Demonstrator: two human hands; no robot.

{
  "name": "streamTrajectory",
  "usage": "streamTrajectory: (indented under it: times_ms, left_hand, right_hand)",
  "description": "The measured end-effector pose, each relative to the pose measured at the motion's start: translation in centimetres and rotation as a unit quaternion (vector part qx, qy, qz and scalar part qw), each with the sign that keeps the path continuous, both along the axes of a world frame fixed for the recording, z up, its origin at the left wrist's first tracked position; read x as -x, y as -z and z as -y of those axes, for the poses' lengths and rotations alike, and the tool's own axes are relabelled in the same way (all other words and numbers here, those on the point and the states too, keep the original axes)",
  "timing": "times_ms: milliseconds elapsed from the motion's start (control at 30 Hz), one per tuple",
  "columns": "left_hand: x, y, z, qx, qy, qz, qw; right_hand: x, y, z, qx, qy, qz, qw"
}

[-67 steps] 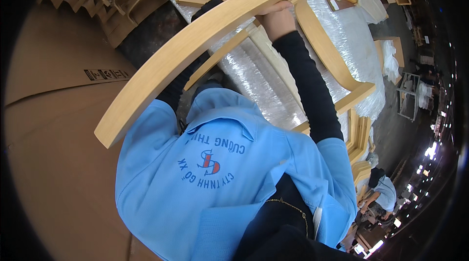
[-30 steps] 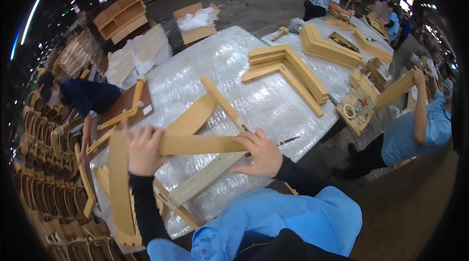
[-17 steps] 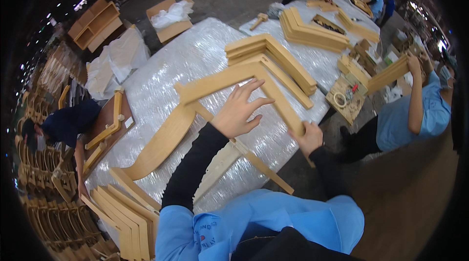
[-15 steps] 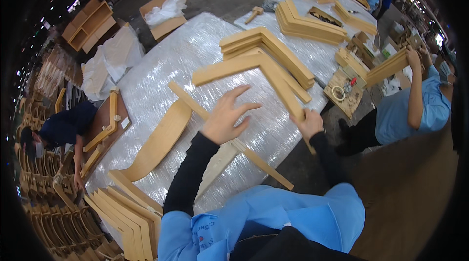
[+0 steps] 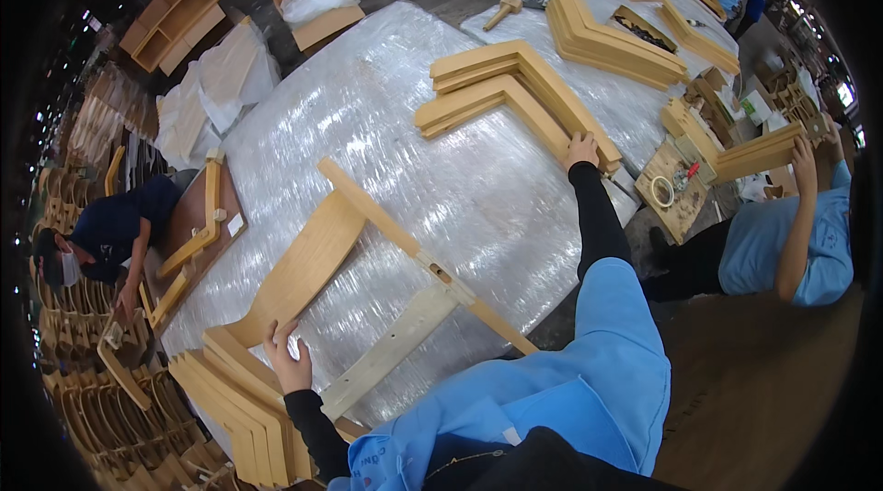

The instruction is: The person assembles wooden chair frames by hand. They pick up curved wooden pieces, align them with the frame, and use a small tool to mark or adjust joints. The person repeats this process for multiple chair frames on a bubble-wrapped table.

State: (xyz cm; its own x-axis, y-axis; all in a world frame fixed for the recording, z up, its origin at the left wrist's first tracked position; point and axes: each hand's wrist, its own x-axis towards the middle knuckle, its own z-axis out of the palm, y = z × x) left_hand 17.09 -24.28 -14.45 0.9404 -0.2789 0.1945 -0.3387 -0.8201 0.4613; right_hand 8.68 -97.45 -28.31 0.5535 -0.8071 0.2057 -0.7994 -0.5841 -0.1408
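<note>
Out to the right, my right hand (image 5: 581, 151) grips the near end of an angled wooden piece (image 5: 504, 94), which lies against a stack of similar bent pieces (image 5: 515, 57) on the plastic-wrapped table (image 5: 386, 114). My left hand (image 5: 291, 358) has its fingers apart and holds nothing. It is beside a wooden frame with a broad curved panel (image 5: 303, 261), a long slim rail (image 5: 382, 220) and a pale crossbar (image 5: 395, 344). Just left of that hand, several angled wooden pieces (image 5: 230, 408) stand stacked at the table's edge.
A co-worker (image 5: 782, 234) on the right holds wooden pieces near a small board with a tape roll (image 5: 662, 190). Another person (image 5: 120, 229) bends at the left beside a brown board (image 5: 225, 206). A mallet (image 5: 502, 13) and more bent pieces (image 5: 607, 40) lie farther off.
My right hand has moved away from me with the angled piece, which now lies against the stack. My left hand has drawn back to the lower left, by the curved panel.
</note>
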Motion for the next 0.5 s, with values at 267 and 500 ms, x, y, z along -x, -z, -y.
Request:
streamTrajectory:
  times_ms: [267,500]
  left_hand:
    - [5.0,8.0,-13.8,-0.068,-0.291,0.124,0.946]
    - [5.7,16.8,-25.9,0.0,-0.493,0.143,0.858]
  right_hand:
    - [0.7,2.9,-15.2,-0.207,-0.187,0.17,0.945]
    - [7.4,1.2,-31.2,-0.285,-0.219,0.201,0.911]
